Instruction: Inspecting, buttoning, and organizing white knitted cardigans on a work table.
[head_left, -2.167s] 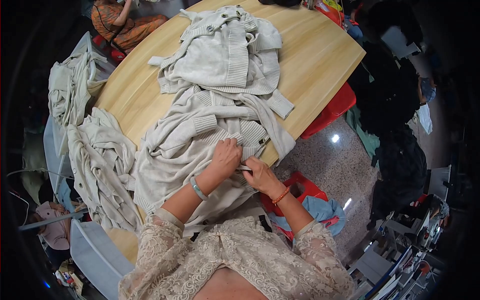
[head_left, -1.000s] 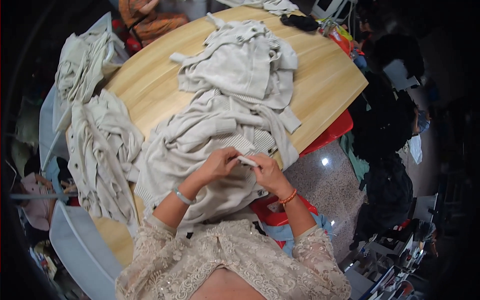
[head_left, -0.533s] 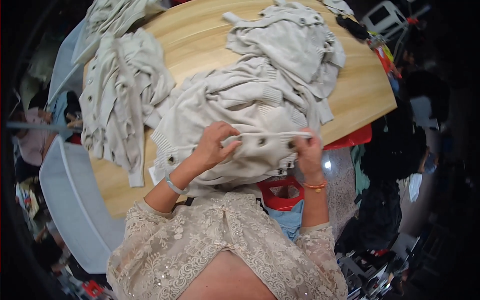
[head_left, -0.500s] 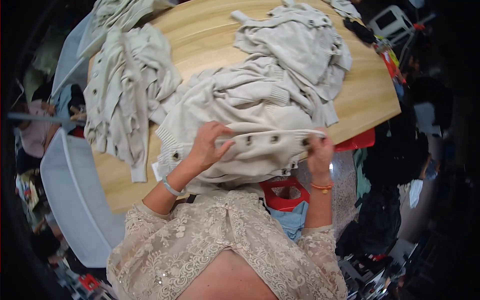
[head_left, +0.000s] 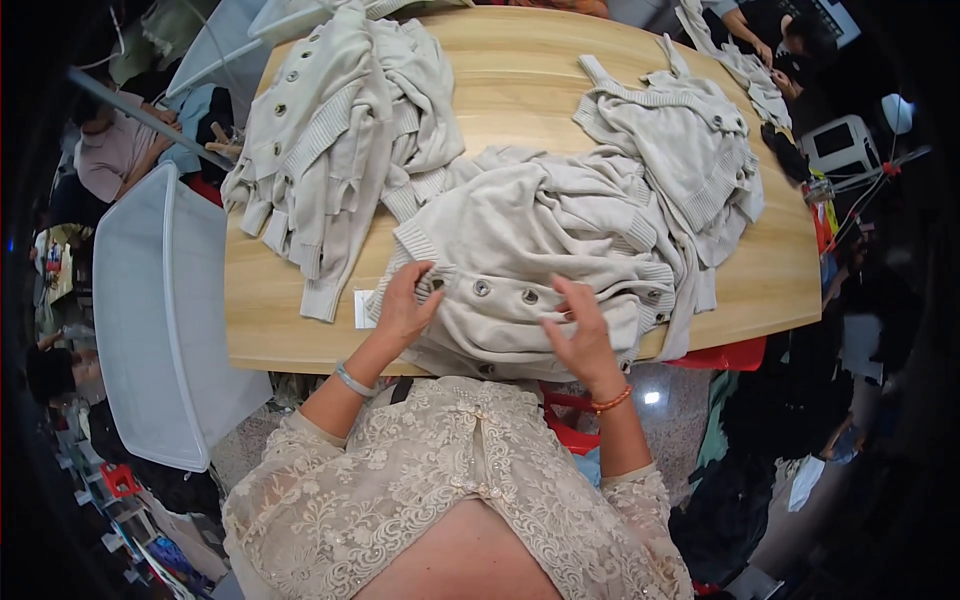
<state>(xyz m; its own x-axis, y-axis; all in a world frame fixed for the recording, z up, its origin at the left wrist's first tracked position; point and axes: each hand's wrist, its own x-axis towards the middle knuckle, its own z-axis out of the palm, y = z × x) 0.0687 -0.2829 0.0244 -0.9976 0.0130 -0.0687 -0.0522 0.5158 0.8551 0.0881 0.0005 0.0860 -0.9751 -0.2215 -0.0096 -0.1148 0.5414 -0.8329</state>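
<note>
Over the cardigan (head_left: 510, 225), right hand (head_left: 588, 346) half-spread

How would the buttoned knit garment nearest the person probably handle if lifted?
The knit garment would likely hang limp, since it lies in loose, soft folds. Its button strip might be slightly firmer, but curves with the cloth. Rolling or tipping seems unlikely, as it lies slumped on the table.
</note>
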